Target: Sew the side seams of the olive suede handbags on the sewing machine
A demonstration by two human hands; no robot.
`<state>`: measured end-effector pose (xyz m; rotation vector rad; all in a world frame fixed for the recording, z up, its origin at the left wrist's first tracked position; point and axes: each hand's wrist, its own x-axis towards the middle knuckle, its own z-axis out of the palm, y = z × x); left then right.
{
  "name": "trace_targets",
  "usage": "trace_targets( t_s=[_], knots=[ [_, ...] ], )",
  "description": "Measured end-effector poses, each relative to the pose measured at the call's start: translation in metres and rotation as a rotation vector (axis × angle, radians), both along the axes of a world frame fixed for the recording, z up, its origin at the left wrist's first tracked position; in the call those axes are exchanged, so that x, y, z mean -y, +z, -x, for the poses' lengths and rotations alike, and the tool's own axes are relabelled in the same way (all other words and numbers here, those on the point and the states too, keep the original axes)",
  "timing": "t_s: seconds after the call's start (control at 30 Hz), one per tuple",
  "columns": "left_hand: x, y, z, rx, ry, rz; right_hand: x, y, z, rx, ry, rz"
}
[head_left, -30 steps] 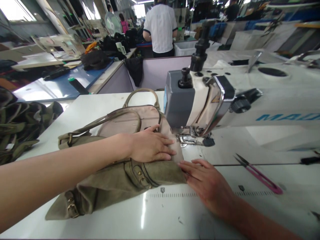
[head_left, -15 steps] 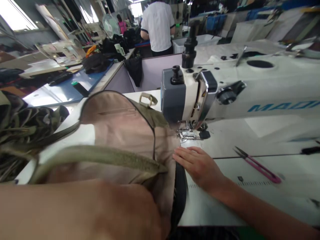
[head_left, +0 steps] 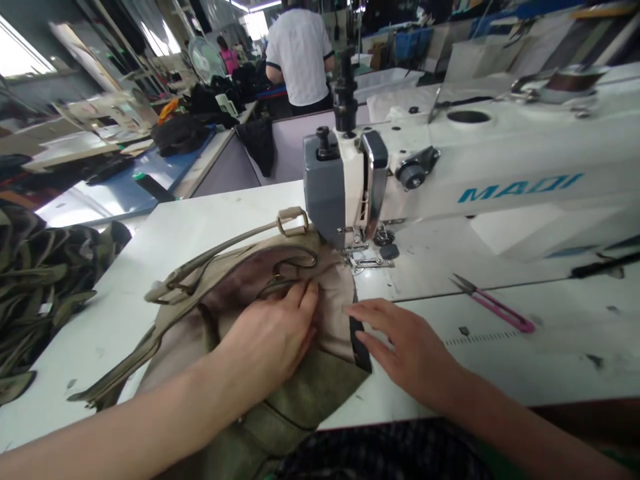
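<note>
Head view: the olive bag lies on the white bench just in front of the sewing machine, its pale lining turned up and reaching to the presser foot under the machine's head; the left hand rests flat on the lining in front of the machine, fingers stretched out and pressing, closed around nothing; the right hand lies released and flat beside it, fingertips touching the bag's dark edge strip; a metal ring on the bag's strap sits just left of the machine's head; pink-handled snips lie on the bench to the right, below the machine's arm; a heap of olive bags lies well to the left of the machine; behind the machine a person in a white shirt stands facing away.
</note>
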<state>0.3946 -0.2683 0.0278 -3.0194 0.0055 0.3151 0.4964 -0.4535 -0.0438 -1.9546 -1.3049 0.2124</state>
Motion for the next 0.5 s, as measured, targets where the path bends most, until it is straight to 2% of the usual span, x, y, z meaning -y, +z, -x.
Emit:
trace_targets(
  t_s=[0.1, 0.2, 0.33, 0.43, 0.5],
  knots=[
    [-0.006, -0.003, -0.01, -0.144, -0.007, 0.029, -0.004, -0.003, -0.006, 0.028, -0.02, 0.023],
    [-0.018, -0.01, -0.02, -0.075, -0.033, 0.196, -0.006, -0.008, -0.01, 0.018, 0.029, 0.013],
    [-0.039, -0.013, -0.028, -0.092, 0.037, 0.456, -0.013, -0.012, -0.01, 0.068, 0.036, -0.074],
    [-0.049, -0.012, -0.031, -0.13, 0.073, 0.579, -0.023, -0.01, -0.006, 0.158, 0.026, -0.119],
    [-0.051, -0.013, -0.03, -0.138, 0.089, 0.633, -0.028, -0.006, -0.004, 0.16, 0.098, -0.143]
  ],
)
